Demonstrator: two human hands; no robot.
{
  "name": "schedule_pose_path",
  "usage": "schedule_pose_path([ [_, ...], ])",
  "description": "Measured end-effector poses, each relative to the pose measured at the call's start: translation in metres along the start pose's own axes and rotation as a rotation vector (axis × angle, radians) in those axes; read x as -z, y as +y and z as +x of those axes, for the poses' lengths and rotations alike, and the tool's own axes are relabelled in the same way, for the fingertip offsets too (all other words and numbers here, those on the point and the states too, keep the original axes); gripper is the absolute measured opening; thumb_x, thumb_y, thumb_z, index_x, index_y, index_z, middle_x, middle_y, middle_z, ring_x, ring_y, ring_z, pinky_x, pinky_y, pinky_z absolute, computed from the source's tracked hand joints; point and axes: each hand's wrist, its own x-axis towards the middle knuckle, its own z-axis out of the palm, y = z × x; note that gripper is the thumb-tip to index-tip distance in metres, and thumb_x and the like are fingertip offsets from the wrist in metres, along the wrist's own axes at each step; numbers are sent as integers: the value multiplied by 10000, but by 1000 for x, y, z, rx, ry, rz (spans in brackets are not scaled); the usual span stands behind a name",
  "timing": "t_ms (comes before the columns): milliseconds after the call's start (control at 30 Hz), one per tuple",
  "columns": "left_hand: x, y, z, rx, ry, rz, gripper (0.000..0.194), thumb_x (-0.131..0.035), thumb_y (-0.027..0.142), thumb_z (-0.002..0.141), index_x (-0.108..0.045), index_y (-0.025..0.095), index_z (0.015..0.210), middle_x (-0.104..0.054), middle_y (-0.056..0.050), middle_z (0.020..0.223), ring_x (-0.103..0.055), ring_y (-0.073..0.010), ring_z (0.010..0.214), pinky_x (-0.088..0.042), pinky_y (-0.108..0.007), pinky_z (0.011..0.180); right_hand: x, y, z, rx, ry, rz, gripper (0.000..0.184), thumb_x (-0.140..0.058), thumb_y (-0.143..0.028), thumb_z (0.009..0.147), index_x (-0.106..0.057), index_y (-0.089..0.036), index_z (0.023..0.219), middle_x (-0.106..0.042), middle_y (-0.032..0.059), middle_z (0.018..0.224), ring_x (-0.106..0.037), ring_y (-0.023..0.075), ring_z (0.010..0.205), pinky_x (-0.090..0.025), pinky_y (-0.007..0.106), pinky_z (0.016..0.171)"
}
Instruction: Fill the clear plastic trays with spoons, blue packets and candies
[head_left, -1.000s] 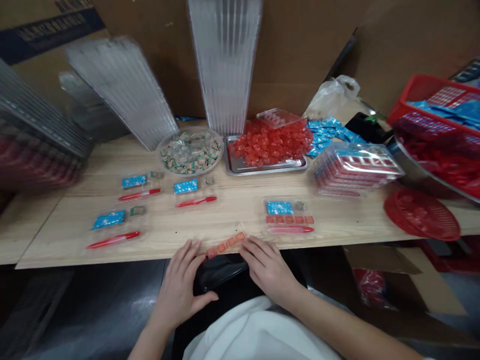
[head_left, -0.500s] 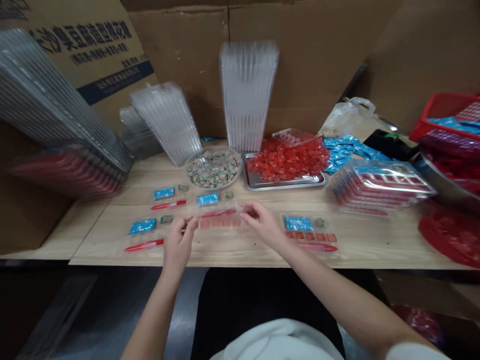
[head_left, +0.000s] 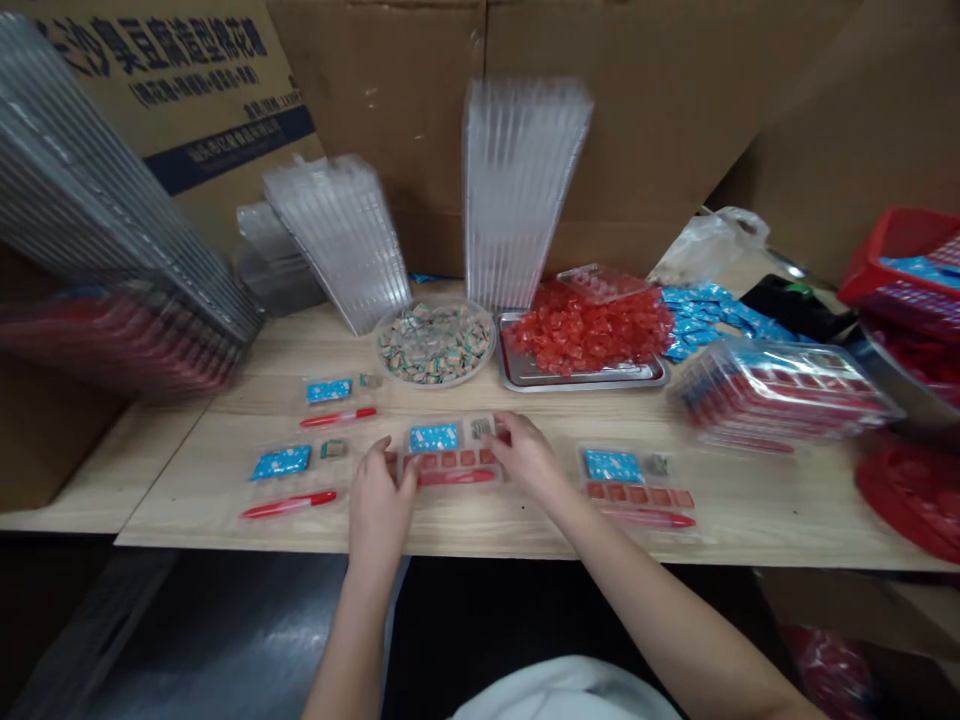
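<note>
A clear plastic tray (head_left: 466, 436) lies on the table between my hands. In it are a blue printed packet (head_left: 433, 437), a small wrapped piece (head_left: 481, 428), a row of red squares (head_left: 448, 459) and a red pen-shaped stick (head_left: 456, 478). My left hand (head_left: 380, 500) grips the tray's left end, thumb and fingers around the edge. At the right end, my right hand (head_left: 527, 458) pinches the upper corner, its fingertips partly hidden. A similar filled tray (head_left: 637, 455) lies to the right. Two trays at the left hold blue packets (head_left: 280, 462) and red sticks (head_left: 289, 504), without red squares.
Behind stand a round dish (head_left: 381, 366) of small wrapped pieces and a metal tray (head_left: 577, 382) heaped with red pieces. Clear tray stacks (head_left: 517, 190) rise at the back. Filled packs (head_left: 787, 390), blue packets (head_left: 697, 315) and a red basket (head_left: 862, 270) occupy the right.
The red squares, held between my hands below the stick, now sit above it within the tray. The middle tray has come nearer to me, and my view has shifted slightly.
</note>
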Motion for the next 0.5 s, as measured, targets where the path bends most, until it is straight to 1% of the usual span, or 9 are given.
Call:
schedule_pose_path([
  [67,-1,1,-7,-41,15,64,450,-506,406,819,-533,107,1153,-613,-143,960,-598,-282,916,-481,-453,825,2,1,-6,9,-21,-56,258,-590,-249,788,-602,-168,1033,-631,55,866,-589,150,714,-456,272,687],
  [167,-2,5,-12,-84,17,129,369,-482,378,842,-590,111,1073,-616,-155,959,-584,-298,956,-474,-457,839,6,-1,-6,-1,-47,-91,253,-587,-246,794,-595,-156,1031,-632,67,879,-602,160,735,-460,276,692],
  [267,3,6,-7,-107,5,131,353,-466,344,860,-575,103,1093,-632,-154,951,-602,-279,920,-487,-435,813,17,-8,-4,2,-40,-144,333,-574,-273,808,-563,-136,1111,-623,98,926,-611,185,748,-466,297,669],
  [367,17,2,11,-157,43,197,331,-450,267,867,-521,122,1156,-622,-151,1022,-594,-267,954,-478,-412,820,36,-13,-13,29,10,-149,414,-530,-336,840,-511,-143,1205,-597,104,962,-599,176,685,-468,309,631],
  [433,28,-4,32,-191,61,361,342,-486,232,836,-505,132,1162,-580,-167,1111,-555,-294,1034,-454,-425,848,48,-13,-23,85,6,-103,376,-495,-342,859,-520,-167,1192,-584,76,939,-580,153,646,-468,303,624],
  [500,34,-12,55,-223,39,512,331,-524,231,805,-517,130,1120,-527,-184,1188,-506,-324,1105,-423,-439,884,56,-12,-34,141,-30,-60,304,-477,-307,865,-553,-182,1132,-574,54,911,-572,141,652,-471,296,636],
])
